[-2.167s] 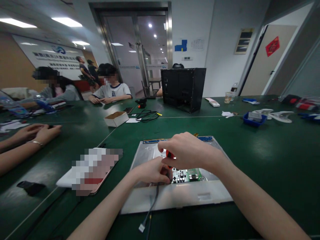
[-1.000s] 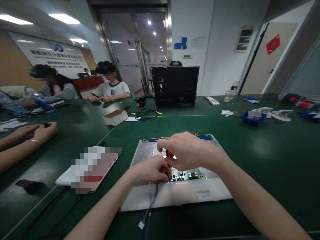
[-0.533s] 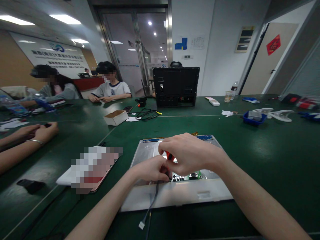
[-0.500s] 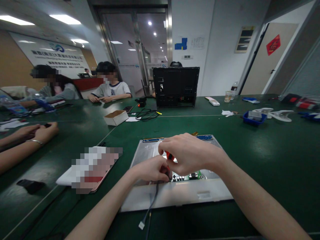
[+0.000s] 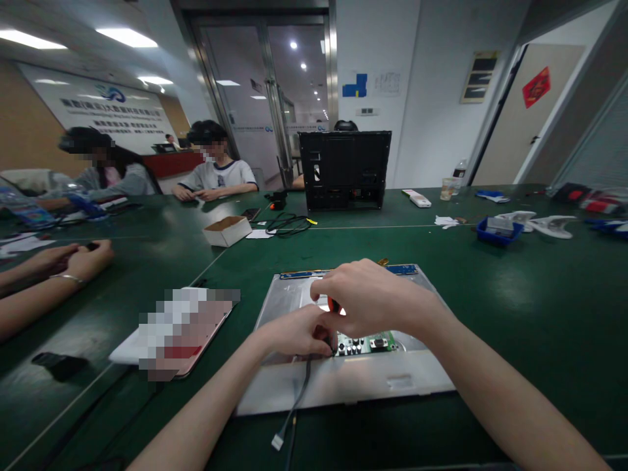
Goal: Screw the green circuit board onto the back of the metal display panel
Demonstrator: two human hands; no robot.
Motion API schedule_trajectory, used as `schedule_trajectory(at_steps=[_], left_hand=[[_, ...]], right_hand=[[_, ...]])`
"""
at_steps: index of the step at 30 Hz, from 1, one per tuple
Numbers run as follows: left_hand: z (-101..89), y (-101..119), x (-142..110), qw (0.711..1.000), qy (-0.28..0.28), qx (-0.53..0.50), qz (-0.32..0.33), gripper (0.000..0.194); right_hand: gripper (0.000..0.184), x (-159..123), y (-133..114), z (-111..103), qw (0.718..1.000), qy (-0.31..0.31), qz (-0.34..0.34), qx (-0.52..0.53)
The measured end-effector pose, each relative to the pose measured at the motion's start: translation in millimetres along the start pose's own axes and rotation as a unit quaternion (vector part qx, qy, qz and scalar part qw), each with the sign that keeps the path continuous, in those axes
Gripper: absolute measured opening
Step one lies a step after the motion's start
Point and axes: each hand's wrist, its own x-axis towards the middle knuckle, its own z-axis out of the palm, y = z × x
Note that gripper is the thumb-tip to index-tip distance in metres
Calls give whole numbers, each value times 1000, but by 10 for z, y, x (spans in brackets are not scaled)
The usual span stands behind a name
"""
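Note:
A silver metal display panel (image 5: 343, 383) lies flat on the green table in front of me, with a small green circuit board (image 5: 366, 342) mounted on it. My right hand (image 5: 370, 297) is closed round a red-handled screwdriver (image 5: 333, 305) held upright over the board's left end. My left hand (image 5: 294, 332) is pinched shut at the screwdriver's lower end, right by the board; what its fingertips hold is hidden. A dark cable (image 5: 294, 409) with a white plug runs from under my left hand toward the table's near edge.
A pixelated flat object (image 5: 176, 330) lies left of the panel. A black computer case (image 5: 343, 170), an open cardboard box (image 5: 228, 230) and a blue tray (image 5: 496, 230) stand farther back. Another person's hands (image 5: 73, 258) rest at the left; two people sit at the far left.
My hands have stayed on the screwdriver over the board with only slight shifts of the right hand. The black case at the back was turned earlier and now faces me squarely.

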Motion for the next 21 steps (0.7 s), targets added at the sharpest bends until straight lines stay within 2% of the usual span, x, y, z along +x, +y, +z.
schedule_trajectory(at_steps=[6, 11, 15, 19, 21], left_hand=[[28, -46, 17, 999, 24, 20, -10, 17], [20, 16, -14, 1000, 11, 9, -5, 17], [0, 56, -16, 1000, -3, -2, 0, 18], [2, 16, 10, 1000, 12, 16, 2, 15], [10, -24, 23, 999, 18, 23, 14, 14]], right_hand=[[24, -23, 10, -12, 999, -13, -30, 30], [15, 13, -16, -15, 1000, -2, 10, -1], [18, 17, -2, 11, 999, 18, 28, -39], [14, -12, 19, 21, 1000, 10, -15, -9], [17, -18, 20, 18, 999, 11, -38, 13]])
